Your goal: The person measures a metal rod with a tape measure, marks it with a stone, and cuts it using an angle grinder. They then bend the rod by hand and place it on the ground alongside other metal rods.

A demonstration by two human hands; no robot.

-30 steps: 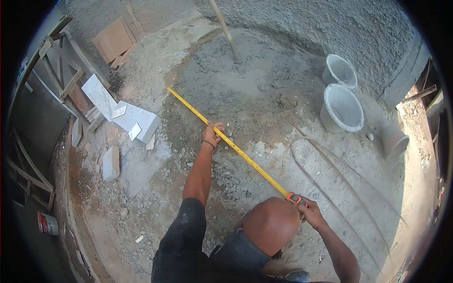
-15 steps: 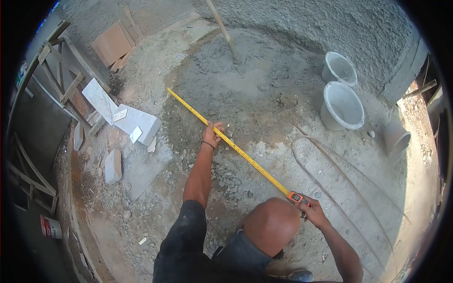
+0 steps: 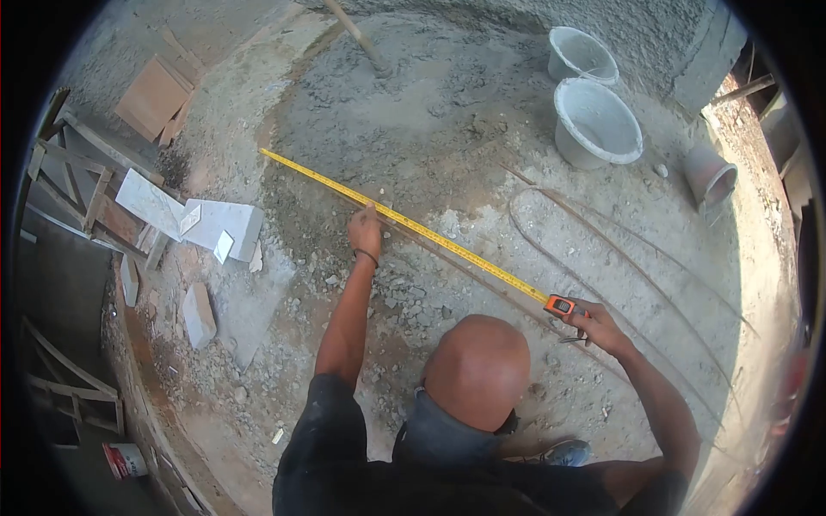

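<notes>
My right hand (image 3: 598, 327) is wrapped around the orange and black case of a tape measure (image 3: 561, 306), to the right of my bent knee. From the case, the yellow tape blade (image 3: 456, 249) runs straight out to the upper left, over the rough ground. My left hand (image 3: 365, 230) is closed at the blade's lower edge, partway along it, fingertips on the blade. Past that hand, the blade's free end points toward a patch of wet grey mortar (image 3: 422, 99). A thin brown strip (image 3: 482, 277) runs just below the blade and passes beneath my right hand.
Two mortar-stained buckets (image 3: 600, 125) stand at the upper right, a third bucket (image 3: 712, 175) lies tipped nearby. Bent metal rods (image 3: 628, 245) lie on the right. White blocks (image 3: 228, 225) and wooden framing (image 3: 90, 189) are on the left. A pole (image 3: 360, 39) stands in the mortar.
My view has shifted, so the surroundings appear farther left and higher. My right hand has moved rightward with the case, the blade slopes less steeply, and my left fingers have drawn together.
</notes>
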